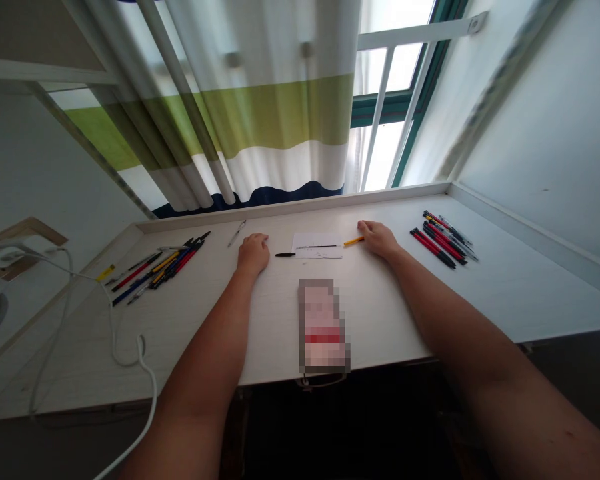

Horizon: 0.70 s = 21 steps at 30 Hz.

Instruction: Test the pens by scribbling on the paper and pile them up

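Observation:
My left hand [253,253] rests palm down on the desk, fingers loosely bent, with nothing visible in it. Just to its right lies a black pen piece [285,255], perhaps a cap or barrel, touching the edge of a white paper sheet [305,239]. Across that sheet lies a thin dark pen refill [323,247]; small scribbles show below it. My right hand [379,238] lies to the right of the paper, its fingers closed at the end of a yellow pen [353,241] that points left. The fingertips are partly hidden.
Pens are piled on the left [163,267] and right [443,239] of the desk [275,320]. A clear pen [237,233] lies behind my left hand. A pixelated phone-like object [323,327] sits at the front edge. A white cable [113,327] crosses the left side.

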Tool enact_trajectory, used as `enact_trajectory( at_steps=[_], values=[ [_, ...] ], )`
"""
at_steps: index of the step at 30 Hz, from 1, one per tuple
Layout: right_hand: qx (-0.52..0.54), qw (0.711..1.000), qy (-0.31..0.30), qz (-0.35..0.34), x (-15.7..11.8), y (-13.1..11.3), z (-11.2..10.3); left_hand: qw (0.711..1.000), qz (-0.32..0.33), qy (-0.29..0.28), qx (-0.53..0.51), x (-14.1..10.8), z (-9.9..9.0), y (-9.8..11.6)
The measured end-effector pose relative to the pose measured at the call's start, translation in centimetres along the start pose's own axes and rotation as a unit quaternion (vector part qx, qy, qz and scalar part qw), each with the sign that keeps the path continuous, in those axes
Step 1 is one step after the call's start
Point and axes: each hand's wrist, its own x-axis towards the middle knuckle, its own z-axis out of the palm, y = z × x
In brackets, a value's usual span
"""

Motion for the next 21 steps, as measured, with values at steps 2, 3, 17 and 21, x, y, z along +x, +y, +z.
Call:
enact_trajectory(
  at_steps=[2,3,17,21],
  values=[
    [-0.005,1.000,-0.003,0.001,0.0,-0.1,0.0,1.000,-0.001,-0.001,0.002,0.0,0.0,0.1],
    [-0.006,1.000,-0.004,0.000,0.0,-0.1,0.0,1.000,-0.001,-0.001,0.003,0.0,0.0,0.1],
    [0.055,0.995,0.060,0.052,0.7,2.5,0.3,1.000,0.001,0.004,-0.010,-0.1,0.0,-0.1],
    [0.018,0.998,0.043,0.042,0.7,2.2,0.5,1.000,-0.002,0.003,-0.007,-0.1,0.0,0.0]
  ],
)
